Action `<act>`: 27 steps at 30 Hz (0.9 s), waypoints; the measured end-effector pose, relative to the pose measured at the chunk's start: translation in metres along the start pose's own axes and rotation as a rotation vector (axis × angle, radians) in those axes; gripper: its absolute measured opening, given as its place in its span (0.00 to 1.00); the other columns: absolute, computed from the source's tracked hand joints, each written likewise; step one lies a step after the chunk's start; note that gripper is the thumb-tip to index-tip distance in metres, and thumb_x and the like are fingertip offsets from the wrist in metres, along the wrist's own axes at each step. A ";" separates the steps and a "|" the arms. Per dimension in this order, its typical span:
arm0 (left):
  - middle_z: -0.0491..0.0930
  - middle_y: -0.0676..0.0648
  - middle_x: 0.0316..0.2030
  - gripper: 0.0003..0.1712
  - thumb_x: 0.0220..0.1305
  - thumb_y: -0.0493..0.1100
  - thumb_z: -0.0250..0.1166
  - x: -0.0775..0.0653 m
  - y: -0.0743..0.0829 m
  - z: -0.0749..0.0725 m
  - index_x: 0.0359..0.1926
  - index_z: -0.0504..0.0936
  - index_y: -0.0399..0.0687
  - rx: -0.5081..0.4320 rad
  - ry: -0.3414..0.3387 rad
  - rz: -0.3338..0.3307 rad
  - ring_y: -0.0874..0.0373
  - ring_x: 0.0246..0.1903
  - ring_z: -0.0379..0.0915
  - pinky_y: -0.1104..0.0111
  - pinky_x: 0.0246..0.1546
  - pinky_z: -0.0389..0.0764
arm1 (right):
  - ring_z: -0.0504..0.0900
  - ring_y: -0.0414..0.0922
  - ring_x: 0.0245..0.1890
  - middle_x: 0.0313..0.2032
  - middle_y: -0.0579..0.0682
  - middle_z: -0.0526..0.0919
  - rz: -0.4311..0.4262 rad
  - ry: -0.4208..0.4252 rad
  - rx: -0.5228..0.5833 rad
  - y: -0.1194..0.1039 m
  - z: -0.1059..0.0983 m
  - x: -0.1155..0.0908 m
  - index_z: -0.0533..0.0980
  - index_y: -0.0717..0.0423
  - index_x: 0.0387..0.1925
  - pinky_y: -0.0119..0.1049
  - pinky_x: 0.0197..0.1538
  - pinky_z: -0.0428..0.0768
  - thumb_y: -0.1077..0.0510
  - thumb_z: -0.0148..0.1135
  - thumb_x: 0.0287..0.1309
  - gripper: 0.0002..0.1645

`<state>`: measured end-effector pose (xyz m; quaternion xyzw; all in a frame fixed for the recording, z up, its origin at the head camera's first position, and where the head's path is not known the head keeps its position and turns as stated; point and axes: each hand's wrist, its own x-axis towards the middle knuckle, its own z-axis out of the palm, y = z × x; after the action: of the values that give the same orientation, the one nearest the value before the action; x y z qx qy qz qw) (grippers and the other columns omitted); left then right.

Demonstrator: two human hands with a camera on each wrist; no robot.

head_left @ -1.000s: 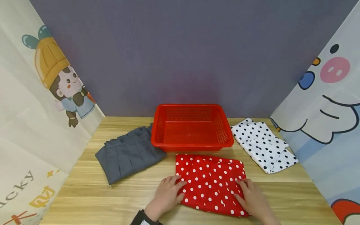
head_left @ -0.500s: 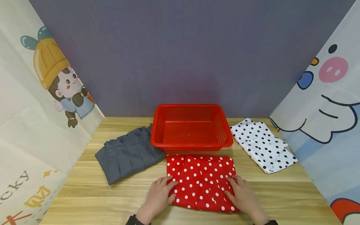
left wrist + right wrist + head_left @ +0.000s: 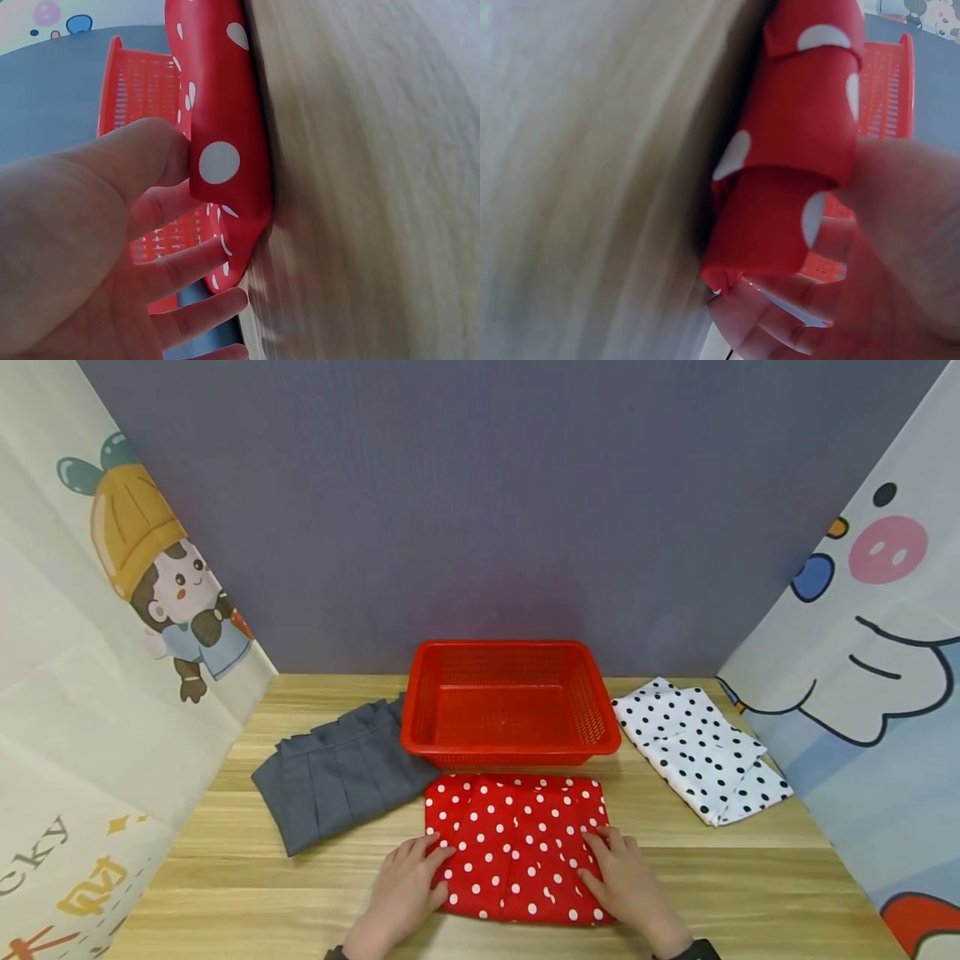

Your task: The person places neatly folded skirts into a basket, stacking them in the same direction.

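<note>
A folded red garment with white polka dots lies flat on the wooden table, in front of the red basket. My left hand rests at its left edge, thumb and fingertips touching the fabric. In the left wrist view, the fingers of that hand are spread and fairly straight beside the folded edge. At the opposite edge, my right hand touches the garment with its thumb on top. The right wrist view shows the layered folds of the red garment, with the fingertips partly hidden behind them.
An openwork red plastic basket stands at the back, with nothing inside. Left of it lies a folded grey pleated garment. On the right is a folded white cloth with black dots. A grey wall rises behind the table.
The red polka-dot garment has slid left across the table, with both hands moving along at its edges. Basket, grey garment and white cloth stay in place.
</note>
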<state>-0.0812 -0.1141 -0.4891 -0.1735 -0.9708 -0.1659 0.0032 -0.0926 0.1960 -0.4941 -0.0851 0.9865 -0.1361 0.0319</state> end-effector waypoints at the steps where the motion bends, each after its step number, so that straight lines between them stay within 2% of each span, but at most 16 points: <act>1: 0.72 0.42 0.52 0.23 0.50 0.44 0.64 -0.001 0.000 0.000 0.50 0.79 0.50 0.000 0.005 -0.003 0.44 0.51 0.66 0.48 0.50 0.67 | 0.69 0.55 0.48 0.52 0.59 0.70 0.006 -0.009 0.003 -0.001 0.001 0.000 0.73 0.59 0.54 0.49 0.45 0.78 0.47 0.68 0.45 0.34; 7: 0.73 0.42 0.51 0.22 0.48 0.43 0.64 -0.003 -0.001 -0.002 0.48 0.80 0.49 0.002 0.029 -0.004 0.44 0.50 0.66 0.49 0.48 0.68 | 0.68 0.54 0.48 0.52 0.59 0.69 0.028 -0.044 0.037 -0.004 -0.001 0.001 0.72 0.58 0.54 0.48 0.44 0.78 0.48 0.69 0.45 0.35; 15: 0.76 0.42 0.42 0.20 0.45 0.44 0.68 0.012 0.003 -0.007 0.43 0.81 0.46 0.018 0.088 -0.010 0.46 0.44 0.69 0.53 0.43 0.71 | 0.71 0.51 0.42 0.47 0.59 0.72 0.059 -0.080 0.123 -0.006 -0.013 0.013 0.71 0.61 0.54 0.48 0.41 0.79 0.53 0.70 0.44 0.34; 20: 0.76 0.42 0.40 0.23 0.43 0.45 0.71 0.025 0.005 -0.007 0.44 0.80 0.44 0.020 0.125 -0.067 0.47 0.39 0.70 0.57 0.37 0.72 | 0.72 0.53 0.43 0.48 0.62 0.71 0.081 -0.060 0.128 -0.008 -0.015 0.023 0.68 0.62 0.56 0.50 0.41 0.79 0.53 0.70 0.44 0.37; 24: 0.76 0.40 0.40 0.28 0.41 0.45 0.73 0.035 0.005 -0.005 0.46 0.79 0.40 -0.005 0.153 -0.124 0.47 0.38 0.70 0.57 0.36 0.74 | 0.72 0.54 0.44 0.50 0.64 0.70 0.117 -0.052 0.134 -0.009 -0.015 0.031 0.66 0.65 0.58 0.50 0.40 0.80 0.54 0.70 0.44 0.39; 27: 0.75 0.38 0.41 0.32 0.39 0.46 0.74 0.040 0.006 -0.004 0.47 0.77 0.36 -0.036 0.157 -0.195 0.47 0.38 0.70 0.57 0.37 0.76 | 0.72 0.55 0.43 0.49 0.65 0.70 0.138 -0.049 0.126 -0.009 -0.015 0.035 0.65 0.67 0.58 0.50 0.39 0.80 0.54 0.70 0.44 0.40</act>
<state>-0.1173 -0.0964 -0.4809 -0.0646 -0.9767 -0.1958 0.0598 -0.1270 0.1852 -0.4789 -0.0181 0.9785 -0.1931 0.0704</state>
